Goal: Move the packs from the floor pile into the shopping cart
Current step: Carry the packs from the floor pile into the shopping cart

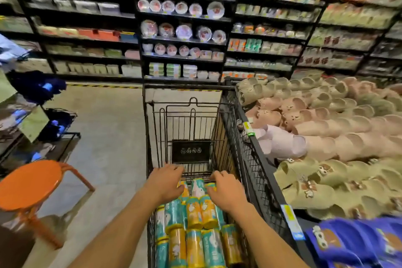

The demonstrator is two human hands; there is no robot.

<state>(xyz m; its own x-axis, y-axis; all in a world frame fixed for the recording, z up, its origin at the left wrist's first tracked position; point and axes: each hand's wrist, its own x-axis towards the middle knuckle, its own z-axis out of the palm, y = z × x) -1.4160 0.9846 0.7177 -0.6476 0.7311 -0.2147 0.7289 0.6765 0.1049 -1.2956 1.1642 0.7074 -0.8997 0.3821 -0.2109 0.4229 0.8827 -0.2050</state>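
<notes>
Our left hand (166, 181) and right hand (226, 190) lie spread, fingers relaxed, on the packs (196, 233) already in the cart (150, 128); we press them flat (floor pile unseen).

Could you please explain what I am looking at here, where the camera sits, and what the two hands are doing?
There is no machine: a person wears a wide-angle camera on the head, looking forward and down. The left hand and right hand reach into a black wire shopping cart. Their fingers curl at the teal and yellow packs stacked in its near end; whether they grip a pack is hard to tell. An orange stool stands left, and a bin of slippers lies right.
</notes>
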